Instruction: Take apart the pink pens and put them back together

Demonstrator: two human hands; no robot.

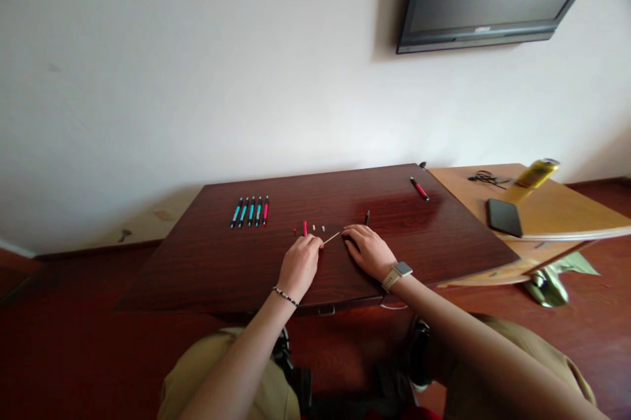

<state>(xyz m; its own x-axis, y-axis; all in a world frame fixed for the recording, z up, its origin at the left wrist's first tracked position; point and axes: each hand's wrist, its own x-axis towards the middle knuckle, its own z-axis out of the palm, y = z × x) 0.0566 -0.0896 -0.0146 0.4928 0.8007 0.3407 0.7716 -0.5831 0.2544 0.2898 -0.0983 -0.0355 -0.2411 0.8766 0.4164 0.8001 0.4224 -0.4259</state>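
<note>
Left hand: thumb and forefinger appear closed in a pinch on the near end of a thin pale rod. Right hand: fingers loosely spread, thumb standing off, no grip seen; contact with the rod's other end cannot be confirmed. The rod lies slantwise between both sets of fingertips. In my judgement, it should be held lightly, close to its end, and kept straight, as it may bend or roll.

Just beyond the left fingers: red barrel, small red piece, two small white pieces. These look easily brushed away; low, slow wrist movement is advised. Just beyond the right fingers: dark pen part. Farther left of the left fingers: five-pen row. Well right of the right fingers: red-and-black pen.
</note>
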